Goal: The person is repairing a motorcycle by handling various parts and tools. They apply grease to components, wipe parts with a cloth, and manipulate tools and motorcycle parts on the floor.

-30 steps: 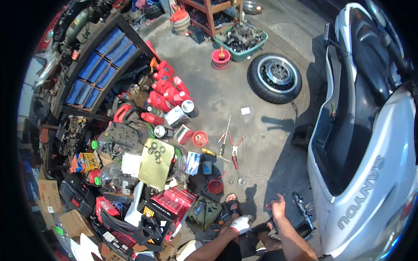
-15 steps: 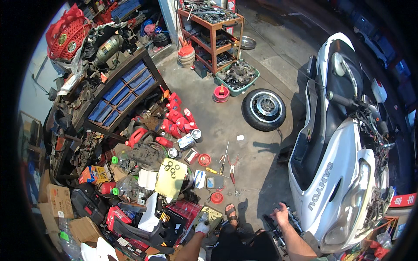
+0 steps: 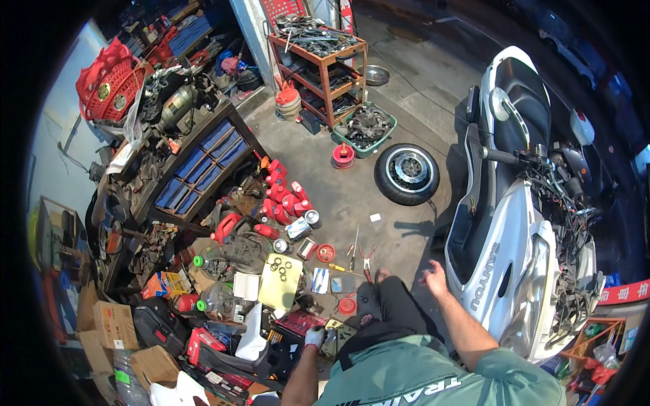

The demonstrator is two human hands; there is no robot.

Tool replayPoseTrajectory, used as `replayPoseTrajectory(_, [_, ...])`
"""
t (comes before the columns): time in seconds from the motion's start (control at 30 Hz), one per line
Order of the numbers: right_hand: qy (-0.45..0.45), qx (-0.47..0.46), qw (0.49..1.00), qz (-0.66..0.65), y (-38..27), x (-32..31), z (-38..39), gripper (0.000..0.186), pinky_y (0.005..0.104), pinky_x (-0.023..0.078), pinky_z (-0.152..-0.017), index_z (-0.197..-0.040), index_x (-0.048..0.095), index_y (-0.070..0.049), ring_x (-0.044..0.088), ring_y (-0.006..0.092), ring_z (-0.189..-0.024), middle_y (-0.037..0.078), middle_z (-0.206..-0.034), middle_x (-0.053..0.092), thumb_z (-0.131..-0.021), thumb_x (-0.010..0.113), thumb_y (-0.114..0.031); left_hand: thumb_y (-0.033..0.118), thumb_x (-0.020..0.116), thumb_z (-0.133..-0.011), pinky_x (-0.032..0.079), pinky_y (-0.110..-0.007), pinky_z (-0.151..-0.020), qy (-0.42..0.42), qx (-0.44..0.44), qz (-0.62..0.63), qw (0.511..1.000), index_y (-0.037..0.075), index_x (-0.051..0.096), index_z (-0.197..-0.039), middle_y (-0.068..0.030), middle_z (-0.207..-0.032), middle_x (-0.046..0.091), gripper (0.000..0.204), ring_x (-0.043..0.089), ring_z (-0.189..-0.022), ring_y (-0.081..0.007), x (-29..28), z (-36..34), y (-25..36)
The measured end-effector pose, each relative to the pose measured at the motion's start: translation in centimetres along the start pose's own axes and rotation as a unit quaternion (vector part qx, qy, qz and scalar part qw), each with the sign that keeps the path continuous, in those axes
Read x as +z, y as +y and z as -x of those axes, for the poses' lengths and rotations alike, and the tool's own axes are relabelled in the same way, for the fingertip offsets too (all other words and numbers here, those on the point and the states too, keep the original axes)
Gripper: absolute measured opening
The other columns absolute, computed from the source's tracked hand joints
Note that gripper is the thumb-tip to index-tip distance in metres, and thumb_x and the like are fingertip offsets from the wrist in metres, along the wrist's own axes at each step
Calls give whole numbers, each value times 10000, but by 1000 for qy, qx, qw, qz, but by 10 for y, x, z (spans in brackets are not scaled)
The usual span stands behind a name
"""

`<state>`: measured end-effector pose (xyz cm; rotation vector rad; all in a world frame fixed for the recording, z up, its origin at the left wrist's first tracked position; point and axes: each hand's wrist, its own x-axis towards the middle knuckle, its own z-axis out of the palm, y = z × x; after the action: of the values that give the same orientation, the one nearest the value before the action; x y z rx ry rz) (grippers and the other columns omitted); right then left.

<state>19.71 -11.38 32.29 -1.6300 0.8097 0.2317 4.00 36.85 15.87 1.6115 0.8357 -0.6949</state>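
Observation:
My left hand [image 3: 314, 336], in a white glove with greyish fingers, is low at the centre-left beside a yellowish tray [image 3: 344, 331] with small dark parts. Its fingers look curled; whatever they hold is too small to make out. My bare right hand [image 3: 434, 278] hangs in the air left of the white scooter [image 3: 497, 260], fingers apart and holding nothing. On the floor ahead lie red-handled pliers [image 3: 367, 260], a yellow-handled screwdriver [image 3: 344, 269] and a red dish [image 3: 347, 306]. Several dark rings rest on a yellow sheet [image 3: 276, 292].
A loose wheel [image 3: 407, 174] lies ahead, near a green tub [image 3: 367, 145] of metal parts and a tool rack [image 3: 322, 61]. Red bottles [image 3: 281, 193], cardboard boxes [image 3: 114, 323] and a blue-compartment rack [image 3: 203, 166] crowd the left. A cable crosses the floor at the back.
My view has shifted, bringing my green shirt into it. My right hand has risen farther forward beside the scooter. My left hand stays by the yellowish tray.

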Motion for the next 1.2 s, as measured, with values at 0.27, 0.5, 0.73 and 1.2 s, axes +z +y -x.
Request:
replayPoseTrajectory(0.27, [13, 27, 998, 48, -55, 48, -171, 574, 347, 561, -602, -1436, 423, 10, 706, 227, -655, 184, -952, 695, -869, 508, -13, 148, 666, -895, 535, -297, -628, 44, -11, 7, 999, -7, 701, -1151, -111, -937, 736, 301, 667, -728, -155, 1, -79, 124])
replayPoseTrajectory(0.5, [-28, 24, 999, 24, -212, 156, -312, 568, 341, 555, -599, -1415, 441, 21, 669, 201, -641, 137, -853, 691, -895, 630, -105, 134, 704, -867, 490, -271, -540, 82, -86, 70, 990, -8, 698, -1064, -62, -781, 688, 243, 622, -624, -139, 41, -122, 284])
replayPoseTrajectory(0.73, [-76, 37, 995, 51, -254, 185, -430, 576, 348, 568, -625, -1441, 428, -8, 708, 203, -651, 117, -741, 712, -873, 520, -48, 159, 653, -938, 479, -259, -582, 56, 9, 77, 995, -1, 672, -1166, -47, -857, 689, 280, 605, -665, -108, 65, -200, 511])
replayPoseTrajectory(1.2, [115, 100, 988, -11, -278, 179, -497, 555, 304, 547, -528, -1439, 416, -15, 689, 183, -673, 175, -985, 674, -899, 531, -71, 180, 656, -925, 502, -295, -631, -32, 59, -232, 970, 0, 675, -1122, -56, -833, 690, 267, 613, -718, -129, 18, -520, 637])
